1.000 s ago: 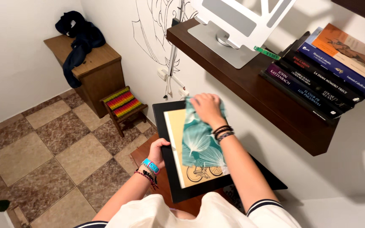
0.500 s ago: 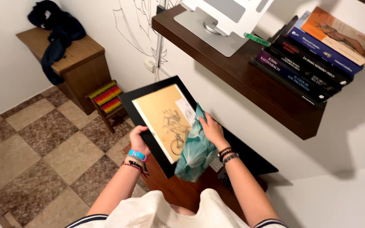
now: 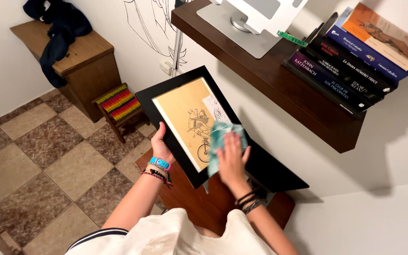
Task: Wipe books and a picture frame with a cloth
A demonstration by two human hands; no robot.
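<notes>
A black picture frame with a yellow-brown drawing of figures and a bicycle is tilted in front of me. My left hand grips its lower left edge, with colourful bracelets on that wrist. My right hand presses a teal cloth flat against the glass at the frame's lower right. Dark bands circle the right wrist.
A dark wooden wall shelf carries a silver stand and a stack of books. A low reddish wooden table sits beneath the frame. A small striped stool and a wooden cabinet with dark clothing stand on the tiled floor.
The frame has been lifted and tilted up. My right hand has slid the cloth down from the middle of the glass to the lower right, now pressing it flat.
</notes>
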